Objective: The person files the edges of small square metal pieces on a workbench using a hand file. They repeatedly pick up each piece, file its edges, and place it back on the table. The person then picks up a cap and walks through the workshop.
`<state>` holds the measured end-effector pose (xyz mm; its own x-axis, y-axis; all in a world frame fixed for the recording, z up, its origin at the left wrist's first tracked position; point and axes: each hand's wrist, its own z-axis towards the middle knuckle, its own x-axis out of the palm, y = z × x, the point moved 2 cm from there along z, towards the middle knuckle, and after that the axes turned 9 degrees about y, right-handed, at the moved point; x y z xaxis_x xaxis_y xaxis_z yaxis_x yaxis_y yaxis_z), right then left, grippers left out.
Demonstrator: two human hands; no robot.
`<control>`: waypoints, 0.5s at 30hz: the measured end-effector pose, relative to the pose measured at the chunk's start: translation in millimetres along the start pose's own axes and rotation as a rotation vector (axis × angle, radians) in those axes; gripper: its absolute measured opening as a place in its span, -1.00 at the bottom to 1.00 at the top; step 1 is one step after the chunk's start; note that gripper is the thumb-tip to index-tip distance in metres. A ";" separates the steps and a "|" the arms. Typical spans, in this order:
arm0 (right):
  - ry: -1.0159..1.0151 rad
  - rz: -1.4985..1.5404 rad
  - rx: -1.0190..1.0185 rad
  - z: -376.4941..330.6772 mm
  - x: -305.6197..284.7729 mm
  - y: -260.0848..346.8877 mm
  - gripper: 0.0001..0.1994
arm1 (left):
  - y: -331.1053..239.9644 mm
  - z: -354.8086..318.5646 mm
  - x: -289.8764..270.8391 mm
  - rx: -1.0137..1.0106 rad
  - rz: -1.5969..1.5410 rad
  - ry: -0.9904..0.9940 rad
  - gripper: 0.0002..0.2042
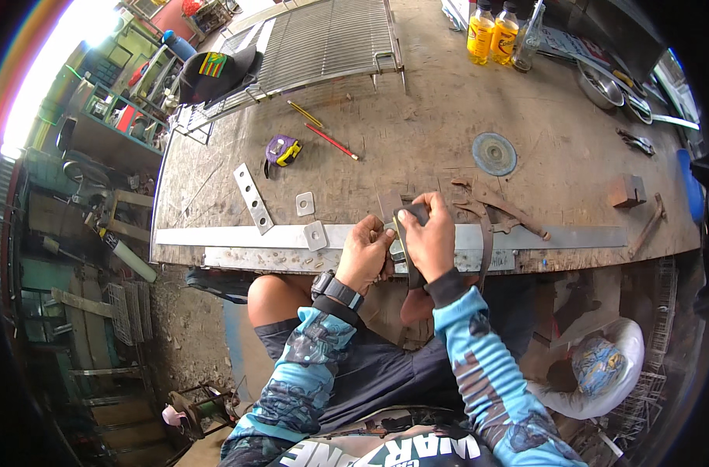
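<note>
At the bench's near edge both my hands meet. My left hand [363, 254], with a dark watch on its wrist, is closed in a pinch on a small metal piece [390, 229], mostly hidden by the fingers. Beside it, my right hand [432, 243] grips a dark flat block [420, 213] that touches or nearly touches that piece. Left of my hands lie two square metal plates, each with a centre hole: one on the bench [304, 204], the other [315, 236] on a long flat metal bar [238, 237]. A metal strip with several holes [252, 199] rests farther left.
Rusty tools [518, 215], a block [626, 191] and a hammer [647, 227] lie to the right. Farther back are a grinding disc [494, 154], tape measure [282, 151], red pencil [332, 142], wire rack [315, 47], black cap [214, 75] and yellow bottles [480, 37].
</note>
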<state>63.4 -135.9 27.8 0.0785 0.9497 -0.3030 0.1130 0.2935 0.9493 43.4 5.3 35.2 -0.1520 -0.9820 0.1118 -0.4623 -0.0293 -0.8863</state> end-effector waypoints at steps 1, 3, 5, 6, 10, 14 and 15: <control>-0.015 -0.030 -0.050 -3.4 1.4 -1.5 -0.72 | -2.3 -0.9 -0.6 -0.017 0.012 -0.011 -0.85; 0.000 -0.024 -0.077 -21.9 -3.0 -4.1 -0.71 | 2.2 -1.4 -3.1 0.009 -0.017 -0.004 -0.85; 0.027 0.067 -0.038 -49.4 -7.9 -11.4 -0.72 | 1.0 -1.5 -2.1 0.011 -0.043 -0.015 -0.85; 0.017 0.041 -0.066 -46.9 -9.6 -10.6 -0.72 | -0.5 -1.9 0.0 0.024 -0.040 -0.011 -0.85; -0.007 -0.057 -0.113 -6.3 -0.4 -0.1 -0.70 | 1.3 -5.3 0.5 -0.011 0.024 0.000 -0.85; 0.023 -0.068 -0.069 -32.1 -2.6 -1.6 -0.72 | 1.3 -8.2 -0.7 0.002 0.008 -0.027 -0.84; 0.037 0.036 -0.067 -45.0 -7.1 -8.8 -0.71 | 6.3 -5.0 -2.5 0.029 -0.023 -0.015 -0.83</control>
<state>17.3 -140.3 25.4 0.0442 0.9629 -0.2663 0.0436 0.2645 0.9634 36.5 8.5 31.6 -0.1282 -0.9837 0.1259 -0.4398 -0.0574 -0.8963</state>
